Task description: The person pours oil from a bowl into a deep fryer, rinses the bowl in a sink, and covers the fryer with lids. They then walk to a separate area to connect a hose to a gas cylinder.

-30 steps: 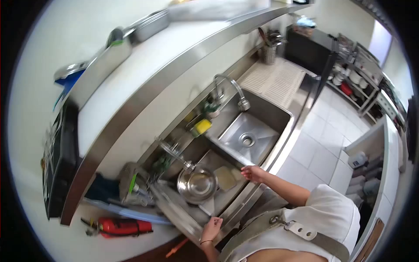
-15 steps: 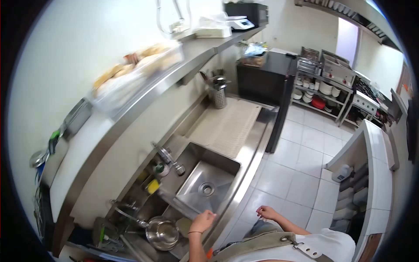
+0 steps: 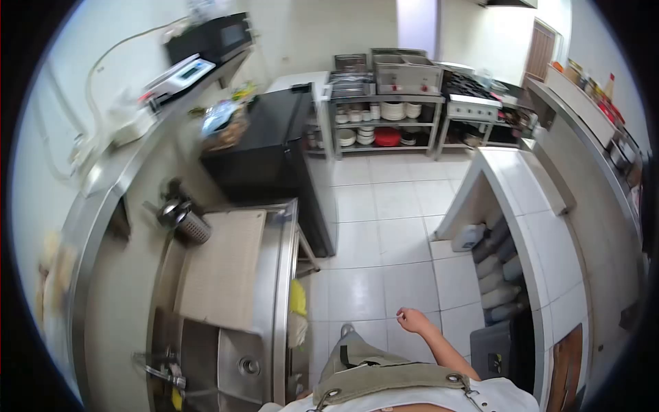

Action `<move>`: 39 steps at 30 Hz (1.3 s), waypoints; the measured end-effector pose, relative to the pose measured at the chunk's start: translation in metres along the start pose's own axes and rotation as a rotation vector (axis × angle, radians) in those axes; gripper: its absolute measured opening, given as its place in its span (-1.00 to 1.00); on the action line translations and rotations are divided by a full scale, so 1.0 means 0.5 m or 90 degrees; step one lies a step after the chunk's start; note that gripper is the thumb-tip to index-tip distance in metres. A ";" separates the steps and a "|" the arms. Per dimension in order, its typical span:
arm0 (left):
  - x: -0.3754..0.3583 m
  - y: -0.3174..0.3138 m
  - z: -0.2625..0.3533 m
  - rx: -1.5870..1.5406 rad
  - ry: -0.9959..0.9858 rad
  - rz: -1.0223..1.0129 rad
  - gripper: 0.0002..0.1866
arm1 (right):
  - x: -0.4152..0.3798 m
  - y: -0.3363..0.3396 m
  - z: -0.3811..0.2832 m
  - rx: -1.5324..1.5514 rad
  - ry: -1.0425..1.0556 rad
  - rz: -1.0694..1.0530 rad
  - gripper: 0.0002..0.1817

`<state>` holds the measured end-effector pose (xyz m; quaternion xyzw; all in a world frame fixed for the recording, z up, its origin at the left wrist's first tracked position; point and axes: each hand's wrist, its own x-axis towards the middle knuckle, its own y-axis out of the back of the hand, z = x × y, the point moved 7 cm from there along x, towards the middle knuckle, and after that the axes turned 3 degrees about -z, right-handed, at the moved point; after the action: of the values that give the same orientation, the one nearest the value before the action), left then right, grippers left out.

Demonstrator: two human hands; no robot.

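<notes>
My right hand (image 3: 412, 319) hangs in front of my apron (image 3: 384, 384), above the white tiled floor (image 3: 357, 281). Its fingers are curled, and whether anything sits in them is too small to tell. Of my left hand nothing shows clearly; it is hidden low by my body and the sink edge. To my left lies the steel sink (image 3: 244, 367) with a faucet (image 3: 161, 371) and a beige drain mat (image 3: 223, 268).
A black fridge (image 3: 268, 151) stands beyond the sink. Ahead are a steel rack with dishes (image 3: 388, 110) and a stove (image 3: 473, 106). A tiled counter (image 3: 549, 254) runs along the right, with bottles (image 3: 494, 281) and a dark bin (image 3: 504, 350) beneath.
The view has swung right, away from the sink and towards the aisle. My left hand, earlier at the sink's front edge, has dropped out of sight. My right hand remains in front of me.
</notes>
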<state>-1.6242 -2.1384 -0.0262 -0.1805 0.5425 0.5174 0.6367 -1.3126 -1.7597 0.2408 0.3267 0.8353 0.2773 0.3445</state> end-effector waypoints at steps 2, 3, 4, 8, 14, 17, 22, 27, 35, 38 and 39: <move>0.041 0.056 0.039 -0.031 0.034 -0.002 -0.61 | 0.008 0.016 0.076 0.019 -0.069 0.009 -0.72; 0.060 0.088 0.069 -0.040 0.041 -0.002 -0.61 | 0.016 0.010 0.125 0.031 -0.113 0.003 -0.72; 0.081 0.121 0.099 -0.043 0.043 -0.005 -0.62 | 0.025 -0.001 0.173 0.019 -0.135 -0.007 -0.69; 0.186 0.261 0.233 -0.008 0.030 -0.019 -0.62 | 0.078 -0.057 0.377 0.090 -0.279 -0.076 -0.68; 0.453 0.544 0.515 0.394 -0.121 -0.072 -0.63 | 0.104 0.019 0.521 0.355 -0.538 0.029 -0.71; 0.618 0.710 0.743 0.159 -0.016 -0.030 -0.71 | 0.169 0.066 0.557 0.424 -0.529 0.077 -0.72; 0.675 0.932 1.390 -0.303 -0.284 0.100 -0.78 | 0.370 0.110 0.627 0.487 -0.123 0.205 -0.74; 0.725 0.908 1.773 -0.243 -0.454 -0.054 -0.79 | 0.574 0.261 0.679 0.524 -0.561 0.112 -0.72; 0.925 0.948 1.442 -0.641 -0.192 0.052 -0.67 | 0.956 0.615 0.801 0.515 -0.624 0.112 -0.69; 0.902 1.043 1.460 -0.462 0.024 0.033 -0.72 | 1.121 0.781 0.850 0.438 -0.626 0.092 -0.67; 0.907 1.102 1.451 -0.371 0.130 0.029 -0.73 | 1.179 0.842 0.850 0.396 -0.632 0.066 -0.65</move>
<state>-1.7854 -1.1342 0.0095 -0.3943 0.4363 0.6446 0.4886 -1.1653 -0.9576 0.0394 0.5433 0.5992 -0.1504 0.5685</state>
